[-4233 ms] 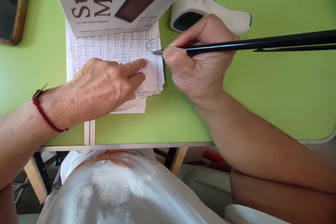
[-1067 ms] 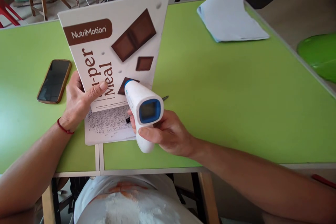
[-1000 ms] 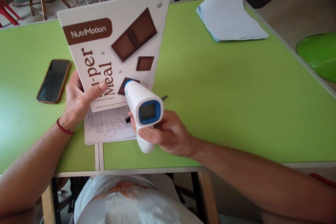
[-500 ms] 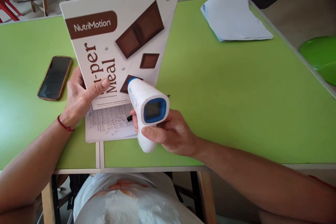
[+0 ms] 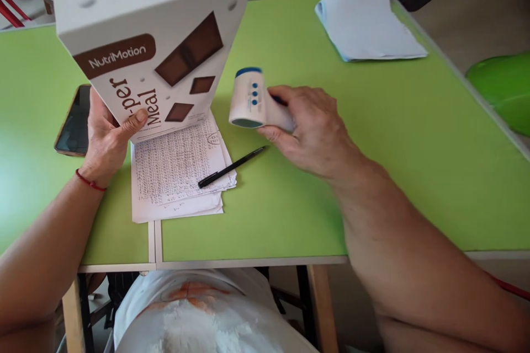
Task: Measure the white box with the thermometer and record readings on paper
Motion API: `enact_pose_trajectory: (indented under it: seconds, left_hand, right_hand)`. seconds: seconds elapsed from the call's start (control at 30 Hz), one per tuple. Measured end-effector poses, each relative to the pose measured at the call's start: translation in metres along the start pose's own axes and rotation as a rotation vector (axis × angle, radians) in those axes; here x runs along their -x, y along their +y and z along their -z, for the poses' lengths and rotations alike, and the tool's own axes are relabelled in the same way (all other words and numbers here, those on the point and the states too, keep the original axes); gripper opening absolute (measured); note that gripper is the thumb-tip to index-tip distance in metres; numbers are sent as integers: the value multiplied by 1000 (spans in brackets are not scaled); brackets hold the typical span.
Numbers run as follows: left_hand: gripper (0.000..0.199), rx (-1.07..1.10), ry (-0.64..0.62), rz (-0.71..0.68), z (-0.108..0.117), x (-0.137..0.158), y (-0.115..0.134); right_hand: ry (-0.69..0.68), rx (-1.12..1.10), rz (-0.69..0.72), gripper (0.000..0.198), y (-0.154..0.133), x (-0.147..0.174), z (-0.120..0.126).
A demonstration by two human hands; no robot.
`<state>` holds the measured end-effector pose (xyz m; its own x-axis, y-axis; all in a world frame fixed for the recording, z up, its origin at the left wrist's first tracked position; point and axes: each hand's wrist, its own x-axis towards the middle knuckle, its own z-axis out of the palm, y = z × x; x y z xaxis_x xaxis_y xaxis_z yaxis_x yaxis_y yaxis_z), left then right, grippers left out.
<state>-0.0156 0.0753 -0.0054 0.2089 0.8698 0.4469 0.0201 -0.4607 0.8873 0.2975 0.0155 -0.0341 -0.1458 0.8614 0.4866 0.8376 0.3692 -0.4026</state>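
My left hand (image 5: 108, 131) grips the lower left edge of a white NutriMotion meal box (image 5: 136, 80), its thumb on the printed front. The box is held tilted, so its top side shows, and its lower edge is above the handwritten sheets (image 5: 174, 168). To the right, my right hand (image 5: 317, 124) is closed round the handle of a white and blue infrared thermometer (image 5: 246, 96). The thermometer lies over on its side in the air, with three blue buttons facing me. A black pen (image 5: 232, 166) rests across the right edge of the sheets.
A phone (image 5: 74, 127) in a brown case lies on the green table (image 5: 290, 209) behind my left hand, partly covered. Folded white paper (image 5: 368, 22) sits at the far right. Beyond the right edge is a bright green rounded object (image 5: 503, 91).
My right hand has moved the thermometer away from the box, rightward and up, turning it on its side. The box has shifted left and tipped, showing its top; more of the sheets and pen is uncovered.
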Motion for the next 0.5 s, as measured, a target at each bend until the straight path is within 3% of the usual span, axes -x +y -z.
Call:
enact_pose_trajectory:
  seconds: [0.23, 0.4, 0.5]
  left_hand:
    - [59, -49, -133, -14, -3, -2, 6]
    - [42, -96, -126, 17, -2, 1, 14]
    - [51, -202, -97, 15, -2, 1, 15]
  right_hand:
    - [-128, 143, 76, 44, 19, -1, -14]
    - [-41, 87, 137, 25, -1, -7, 2]
    - [-143, -30, 238, 15, -19, -5, 11]
